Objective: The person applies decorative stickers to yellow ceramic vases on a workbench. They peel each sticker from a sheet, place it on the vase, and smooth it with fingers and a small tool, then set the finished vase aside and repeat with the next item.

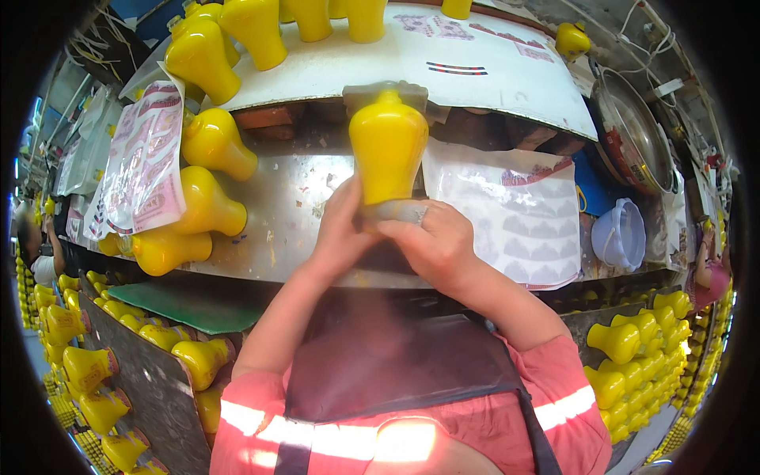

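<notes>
A glossy yellow bottle [388,146] with a narrow neck and wide shoulders is in front of me, its neck pointing away. The neck end meets a grey block [356,98] at the edge of the white board. My left hand [342,226] is closed at the bottle's lower left side. My right hand [439,241] is closed at its base, fingers partly hidden. Something grey [404,210], perhaps a finger covering, shows on the right hand beside the base. To the right lies a decal sheet [542,226] with rows of grey prints.
Several yellow bottles [207,207] lie at the left beside a sheet of pink prints [146,162]. More stand on the white board [348,67]. A lavender bucket [619,236] and a metal basin [633,131] are at the right. Racks of bottles [637,364] flank me.
</notes>
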A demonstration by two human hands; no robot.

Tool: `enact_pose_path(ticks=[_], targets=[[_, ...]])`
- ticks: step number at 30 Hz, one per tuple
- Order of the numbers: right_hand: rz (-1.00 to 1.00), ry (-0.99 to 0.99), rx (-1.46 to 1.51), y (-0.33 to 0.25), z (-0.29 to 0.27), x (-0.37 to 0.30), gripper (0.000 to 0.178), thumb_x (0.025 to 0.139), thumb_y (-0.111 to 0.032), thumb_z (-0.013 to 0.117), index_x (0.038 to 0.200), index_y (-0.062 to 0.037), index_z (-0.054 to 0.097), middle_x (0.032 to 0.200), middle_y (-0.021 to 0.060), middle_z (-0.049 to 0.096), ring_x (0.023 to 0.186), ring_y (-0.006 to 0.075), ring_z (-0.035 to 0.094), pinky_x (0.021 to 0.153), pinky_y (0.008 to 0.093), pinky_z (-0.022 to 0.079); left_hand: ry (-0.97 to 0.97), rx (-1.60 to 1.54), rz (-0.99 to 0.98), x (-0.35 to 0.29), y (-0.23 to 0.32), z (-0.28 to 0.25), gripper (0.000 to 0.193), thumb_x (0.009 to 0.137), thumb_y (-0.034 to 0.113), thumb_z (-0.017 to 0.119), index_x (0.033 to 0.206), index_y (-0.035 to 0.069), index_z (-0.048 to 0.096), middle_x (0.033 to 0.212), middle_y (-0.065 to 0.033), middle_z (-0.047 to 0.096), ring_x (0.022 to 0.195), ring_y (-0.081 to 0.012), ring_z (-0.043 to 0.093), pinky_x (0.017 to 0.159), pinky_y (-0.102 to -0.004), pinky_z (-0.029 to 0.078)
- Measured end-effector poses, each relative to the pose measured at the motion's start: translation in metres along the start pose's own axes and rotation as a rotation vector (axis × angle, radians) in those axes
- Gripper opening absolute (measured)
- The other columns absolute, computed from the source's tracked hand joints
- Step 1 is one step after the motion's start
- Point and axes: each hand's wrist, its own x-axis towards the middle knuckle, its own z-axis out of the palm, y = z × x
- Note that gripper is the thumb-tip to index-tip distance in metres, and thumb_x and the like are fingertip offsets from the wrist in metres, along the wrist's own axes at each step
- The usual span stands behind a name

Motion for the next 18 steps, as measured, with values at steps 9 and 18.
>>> enact_pose_path(ticks=[9, 18], targets=[[1.049, -0.07, 0.544, 0.029, -0.028, 0.015, 0.048, 0.101, -0.018, 0.058, 0.146, -0.0037, 0.051, 0.089, 0.0053, 0.066, 0.078, 0.0088, 0.06, 0.072, 0.0259, 0.051, -0.04, 0.26, 0.029, -0.012, 0.008, -0.02, 0.098, 0.079, 0.016, 0.082, 0.162, 0.009, 0.03, 0.157, -0.0185, 0.039, 0.148, -0.0341, 0.036, 0.12, -0.0451, 0.035], [1.14, -0.184, 0.699, 0.051, 0.003, -0.001, 0.078, 0.095, -0.024, 0.069, 0.161, -0.006, 0.031, 0.086, 0.0071, 0.067, 0.068, 0.0104, 0.062, 0.063, 0.0267, 0.051, 0.011, -0.272, -0.278, 0.041, -0.01, 0.008, 0.096, 0.098, 0.022, 0.068, 0.167, 0.012, 0.002, 0.163, -0.016, 0.03, 0.148, -0.0265, 0.035, 0.12, -0.0396, 0.031]])
